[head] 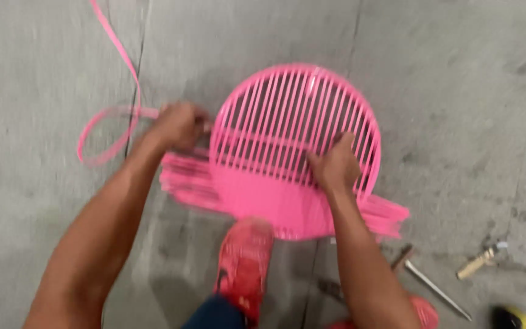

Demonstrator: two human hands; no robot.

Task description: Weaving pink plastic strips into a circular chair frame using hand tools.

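— What are the hands doing?

— The left hand (178, 125) is curling into a fist around a pink strip (114, 45). The strip is running out past the knuckles, looping on the floor (458, 91) just beyond the hand, then trailing away toward the far side. The picture is blurring there, so I cannot tell how tightly the fingers are closing.

— And the other one?

— The right hand (335, 164) is lying on a round pink frame (296, 140), fingers bending and pressing onto the upright strands. It is gripping the strands rather than lying flat, thumb pointing up across them.

— Where is the frame sitting?

— Between the two hands, tilting up off the floor. Its left rim is touching the left fist. Above the right hand's fingers the strands are standing open with gaps; below the palm they are already packing into a solid woven band (263, 198), with loose ends fanning out on both sides past each wrist.

— Anything underfoot?

— A red shoe (245, 265) is pressing against the frame's lower edge, just below and between the forearms.

— And off to the side?

— Beyond the right forearm, well apart from the hand, a metal spike (436, 289) and a wooden-handled tool (476, 263) are lying on the floor, and something yellow (522, 318) is showing at the corner.
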